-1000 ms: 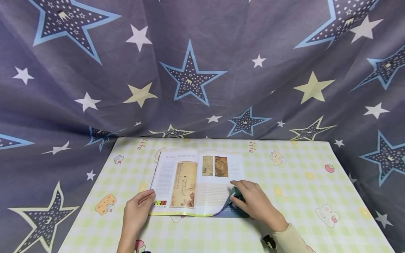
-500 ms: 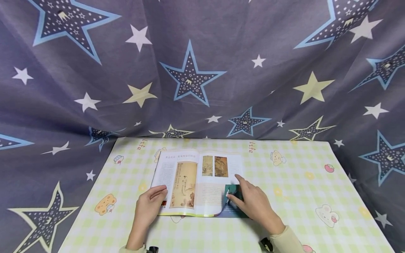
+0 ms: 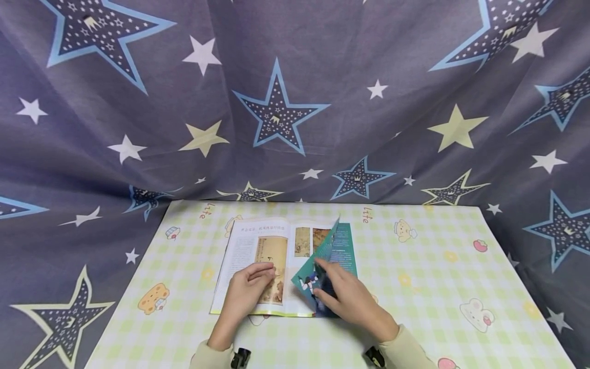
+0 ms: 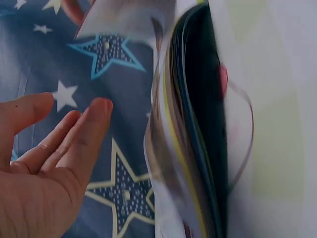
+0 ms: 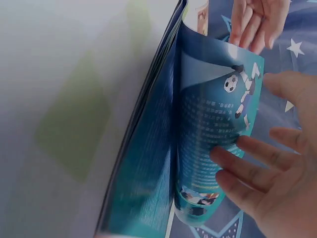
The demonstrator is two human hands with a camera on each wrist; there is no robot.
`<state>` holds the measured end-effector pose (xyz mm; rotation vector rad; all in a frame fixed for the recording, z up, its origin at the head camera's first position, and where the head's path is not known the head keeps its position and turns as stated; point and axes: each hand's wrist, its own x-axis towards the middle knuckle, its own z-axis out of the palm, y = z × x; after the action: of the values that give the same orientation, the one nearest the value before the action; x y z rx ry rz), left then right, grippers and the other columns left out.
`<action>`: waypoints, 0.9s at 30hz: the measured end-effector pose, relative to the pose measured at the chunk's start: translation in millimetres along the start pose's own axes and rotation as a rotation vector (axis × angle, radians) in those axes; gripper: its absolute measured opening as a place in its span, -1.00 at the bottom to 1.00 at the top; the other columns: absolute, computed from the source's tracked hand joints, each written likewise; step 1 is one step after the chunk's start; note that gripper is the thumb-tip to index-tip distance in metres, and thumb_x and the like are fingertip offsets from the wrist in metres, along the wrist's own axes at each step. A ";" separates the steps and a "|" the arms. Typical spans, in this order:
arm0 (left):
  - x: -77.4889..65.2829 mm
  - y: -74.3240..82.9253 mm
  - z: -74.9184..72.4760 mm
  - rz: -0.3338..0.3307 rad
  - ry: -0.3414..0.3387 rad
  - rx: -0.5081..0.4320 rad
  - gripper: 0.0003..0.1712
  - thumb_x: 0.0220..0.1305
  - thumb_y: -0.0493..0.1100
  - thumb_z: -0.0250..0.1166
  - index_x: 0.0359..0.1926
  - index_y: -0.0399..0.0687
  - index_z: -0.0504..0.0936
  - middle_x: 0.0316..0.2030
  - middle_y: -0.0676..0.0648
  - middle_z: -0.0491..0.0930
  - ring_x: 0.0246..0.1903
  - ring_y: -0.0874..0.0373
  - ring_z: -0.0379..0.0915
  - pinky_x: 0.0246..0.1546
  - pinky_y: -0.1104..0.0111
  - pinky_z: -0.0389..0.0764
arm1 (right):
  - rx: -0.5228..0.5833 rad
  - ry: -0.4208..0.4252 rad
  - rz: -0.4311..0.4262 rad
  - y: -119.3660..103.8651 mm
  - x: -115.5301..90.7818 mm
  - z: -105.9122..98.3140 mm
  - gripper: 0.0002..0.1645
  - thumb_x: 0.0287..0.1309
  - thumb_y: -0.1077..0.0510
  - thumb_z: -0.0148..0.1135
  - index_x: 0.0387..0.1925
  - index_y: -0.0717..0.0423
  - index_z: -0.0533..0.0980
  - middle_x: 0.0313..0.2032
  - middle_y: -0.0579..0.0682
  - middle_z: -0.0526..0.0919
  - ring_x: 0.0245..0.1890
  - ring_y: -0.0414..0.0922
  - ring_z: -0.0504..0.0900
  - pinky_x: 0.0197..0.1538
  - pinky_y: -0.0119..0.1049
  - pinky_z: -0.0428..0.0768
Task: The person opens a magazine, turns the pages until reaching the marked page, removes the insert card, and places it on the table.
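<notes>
An open magazine (image 3: 299,287) lies on the table, its left page (image 3: 239,256) showing a tall painting print. One teal-backed page (image 3: 318,271) is lifted and curls leftward over the right half, with another teal page (image 3: 345,246) under it. In the right wrist view my right hand (image 5: 277,158) has its fingers extended against the curled page (image 5: 213,114), the thumb by its edge. Over the left page is my left hand (image 3: 249,289). The left wrist view shows the left hand (image 4: 54,158) with loose fingers, holding nothing, apart from the magazine's page edges (image 4: 183,124).
A green-and-white checked cloth (image 3: 428,302) with cartoon prints covers the table. Behind and at both sides hangs a dark curtain (image 3: 350,61) patterned with stars. Black wrist straps (image 3: 240,357) show at the sleeves.
My right hand has moved left, and the right page has gone from a raised corner to a wide leftward curl. My left hand has moved right from the magazine's left edge, over the painting print.
</notes>
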<state>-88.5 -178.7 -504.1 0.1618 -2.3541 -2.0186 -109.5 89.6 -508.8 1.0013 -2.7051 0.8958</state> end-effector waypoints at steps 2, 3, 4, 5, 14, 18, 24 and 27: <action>-0.1 0.7 5.9 -0.017 -0.044 -0.067 -0.69 0.32 -0.28 0.36 0.02 -0.41 0.65 -0.17 -0.30 0.70 -0.17 -0.13 0.70 -0.15 0.29 0.72 | 0.016 -0.002 -0.030 -2.1 2.0 2.0 -0.18 0.32 -0.07 0.32 0.47 0.09 0.24 0.25 0.04 0.50 0.23 -0.04 0.50 0.22 -0.05 0.55; -0.1 0.4 8.6 -0.027 -0.059 -0.087 -0.67 0.32 -0.28 0.36 0.03 -0.42 0.64 -0.17 -0.29 0.70 -0.19 -0.13 0.70 -0.16 0.26 0.72 | 0.021 -0.004 -0.042 -3.1 2.8 3.1 -0.20 0.32 -0.06 0.31 0.46 0.09 0.25 0.26 0.03 0.49 0.23 -0.04 0.49 0.23 -0.05 0.54; -0.3 0.1 11.0 -0.036 -0.073 -0.099 -0.66 0.33 -0.27 0.36 0.04 -0.43 0.63 -0.17 -0.29 0.71 -0.19 -0.12 0.70 -0.17 0.25 0.73 | 0.024 -0.011 -0.047 -4.2 3.6 3.9 -0.21 0.32 -0.06 0.31 0.46 0.09 0.25 0.27 0.02 0.49 0.25 -0.04 0.48 0.25 -0.05 0.53; -0.4 -0.7 13.2 -0.041 -0.083 -0.106 -0.65 0.33 -0.27 0.35 0.04 -0.44 0.62 -0.17 -0.29 0.71 -0.20 -0.11 0.71 -0.17 0.23 0.73 | 0.027 -0.020 -0.050 -5.3 4.2 4.6 -0.22 0.33 -0.06 0.30 0.46 0.08 0.26 0.29 0.01 0.48 0.26 -0.04 0.47 0.26 -0.05 0.52; -2.3 -4.9 18.1 0.027 -0.109 0.044 -0.70 0.36 -0.16 0.35 0.02 -0.24 0.69 -0.19 -0.17 0.74 -0.22 0.03 0.72 -0.29 0.33 0.74 | 0.046 -0.092 -0.032 -12.6 6.6 6.5 -0.26 0.37 -0.06 0.24 0.46 0.03 0.25 0.33 -0.04 0.45 0.30 -0.07 0.44 0.29 -0.06 0.49; -2.9 -4.2 16.5 0.037 -0.102 0.096 -0.74 0.35 -0.14 0.36 0.00 -0.13 0.72 -0.23 -0.06 0.76 -0.25 0.13 0.71 -0.32 0.40 0.72 | 0.045 -0.102 -0.026 -14.5 6.8 5.7 -0.25 0.37 -0.07 0.24 0.47 0.02 0.24 0.34 -0.03 0.43 0.31 -0.06 0.43 0.30 -0.05 0.47; -4.9 -6.5 5.0 0.013 -0.021 0.107 -0.77 0.31 -0.19 0.38 -0.04 -0.14 0.74 -0.27 -0.06 0.76 -0.31 0.12 0.72 -0.34 0.41 0.71 | 0.049 -0.109 0.015 -14.9 6.1 10.2 -0.16 0.39 -0.11 0.21 0.51 0.14 0.15 0.40 0.09 0.35 0.36 0.03 0.37 0.34 0.01 0.42; -6.4 -9.2 -9.8 -0.023 0.052 0.089 -0.77 0.30 -0.24 0.38 -0.04 -0.19 0.73 -0.27 -0.10 0.76 -0.33 0.11 0.72 -0.38 0.41 0.71 | 0.051 -0.133 0.034 -13.0 5.9 13.5 -0.12 0.38 -0.11 0.22 0.51 0.18 0.11 0.42 0.12 0.32 0.38 0.06 0.32 0.37 0.01 0.37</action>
<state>-80.7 -189.1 -511.4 0.2419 -2.4224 -1.8963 -104.8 70.8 -511.6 1.0645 -2.8296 0.9410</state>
